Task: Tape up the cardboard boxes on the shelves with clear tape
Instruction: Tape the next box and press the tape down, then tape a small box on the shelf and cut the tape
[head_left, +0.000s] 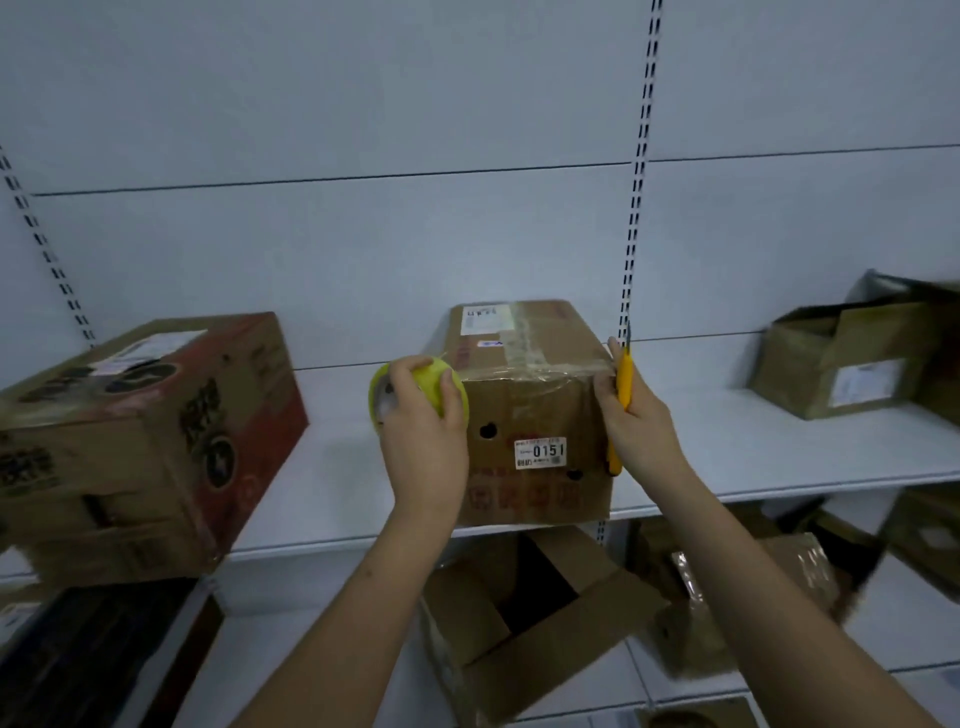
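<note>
Six brown cardboard boxes are in view: three on the upper white shelf (779, 457), at left (140, 441), centre (530, 415) and right (841, 358), and three below it, one open-flapped (519, 623), one film-wrapped (727, 597), one at far right (924, 545). One yellow-green tape roll (415, 389), one yellow utility knife (623, 384), two bare hands: left (423, 436), right (641, 421).

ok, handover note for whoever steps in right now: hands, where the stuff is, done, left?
Left hand grips the yellow-green roll of clear tape at the left top edge of the middle brown cardboard box labelled 0151.
Right hand holds a yellow utility knife upright at that box's right top edge.
Done: a clear tape strip runs across the box's front top edge, with older tape along the top seam.
Left: cut the strip free of the roll, probably; the open cardboard box on the right and the open box on the lower shelf are untaped.
</note>
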